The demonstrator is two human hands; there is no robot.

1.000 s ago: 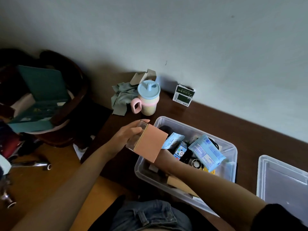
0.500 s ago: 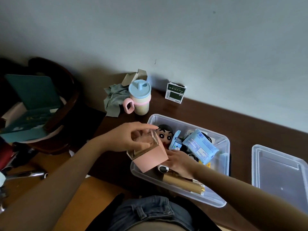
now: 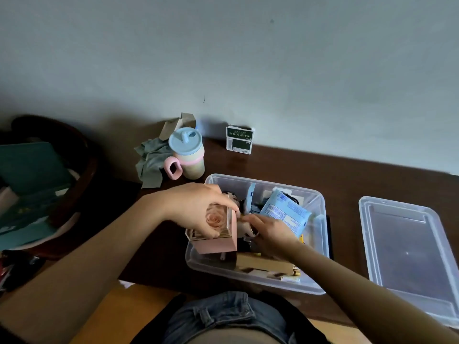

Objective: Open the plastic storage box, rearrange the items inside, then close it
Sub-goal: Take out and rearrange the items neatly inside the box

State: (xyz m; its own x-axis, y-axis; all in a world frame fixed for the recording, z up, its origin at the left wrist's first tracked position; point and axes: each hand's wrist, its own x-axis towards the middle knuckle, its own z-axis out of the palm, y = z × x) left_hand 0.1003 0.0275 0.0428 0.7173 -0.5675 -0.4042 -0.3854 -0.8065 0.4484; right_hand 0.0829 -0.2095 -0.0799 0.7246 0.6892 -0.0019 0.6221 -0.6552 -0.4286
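A clear plastic storage box (image 3: 320,204) stands open on the dark wooden table, full of small items. My left hand (image 3: 198,207) grips a pink box with a rose under a clear top (image 3: 216,240), held upright in the storage box's near left corner. My right hand (image 3: 269,233) reaches into the middle of the storage box beside the pink box, with a small dark round item against its fingers; whether it grips that item is unclear. A blue tissue pack (image 3: 285,214) and a wooden box (image 3: 265,266) also lie inside. The clear lid (image 3: 407,254) rests on the table to the right.
A pastel cup with a blue lid and pink handle (image 3: 186,155) stands behind the storage box, next to a grey cloth (image 3: 151,160) and an opened carton. A small green and white pack (image 3: 239,140) leans at the wall. A dark chair (image 3: 82,155) with teal things is on the left.
My left hand has turned the pink box upright and lowered it into the storage box's near left corner. My right hand stayed among the items in the middle of the box.
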